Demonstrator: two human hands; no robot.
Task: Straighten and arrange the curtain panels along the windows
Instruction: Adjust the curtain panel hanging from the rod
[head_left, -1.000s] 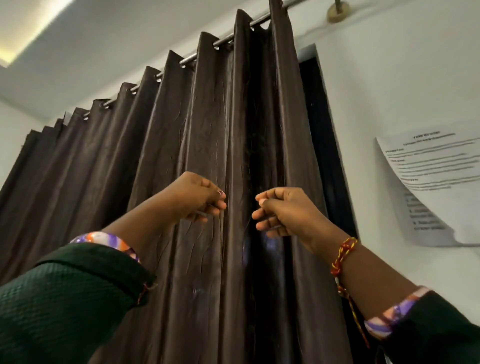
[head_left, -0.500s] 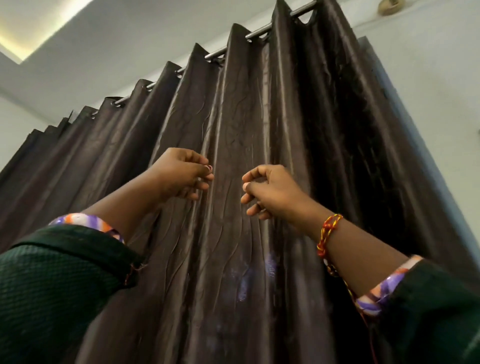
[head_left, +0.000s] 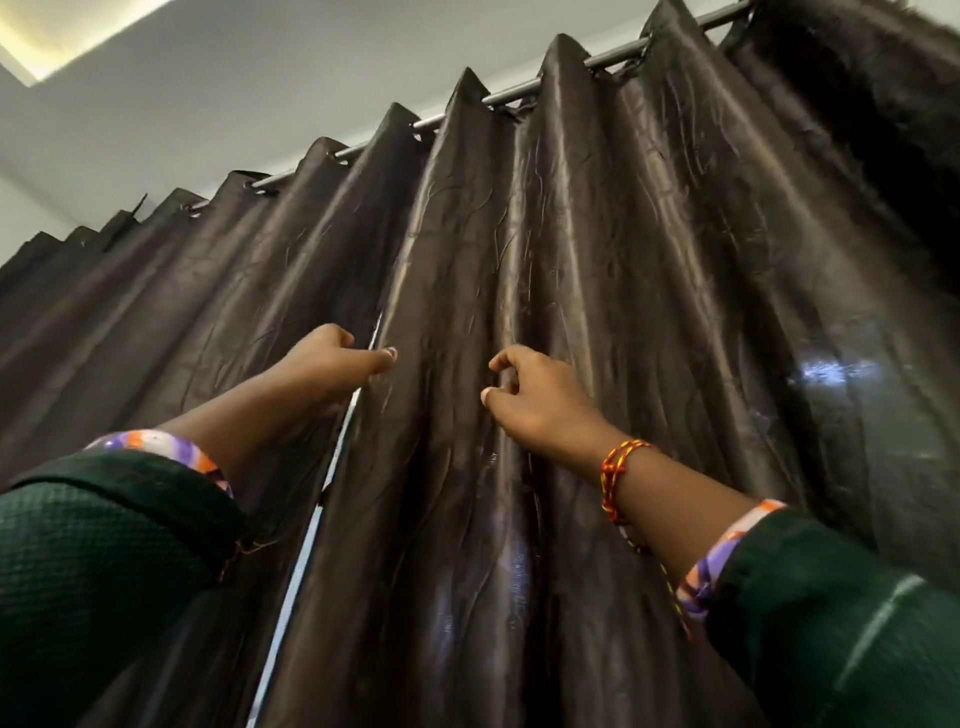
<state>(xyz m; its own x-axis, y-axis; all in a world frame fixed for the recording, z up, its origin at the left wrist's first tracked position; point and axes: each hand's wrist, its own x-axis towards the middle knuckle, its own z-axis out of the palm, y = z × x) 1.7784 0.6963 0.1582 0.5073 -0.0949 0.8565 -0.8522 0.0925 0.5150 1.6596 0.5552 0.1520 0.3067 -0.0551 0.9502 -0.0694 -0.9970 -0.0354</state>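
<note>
Dark brown shiny curtain panels hang in folds from a metal rod and fill the view. My left hand pinches the edge of the left curtain panel, where a thin bright gap runs down between the panels. My right hand pinches a fold of the right curtain panel a little to the right of that gap. Both arms reach up, with green sleeves and a red-yellow thread bracelet on the right wrist.
The white wall and ceiling show above the rod, with a lit strip at the top left corner. The curtain's far right part lies in deep shadow.
The right panel has spread to the right and now covers the window edge, the wall and the paper sheet. Both hands have stayed on the cloth and moved apart slightly.
</note>
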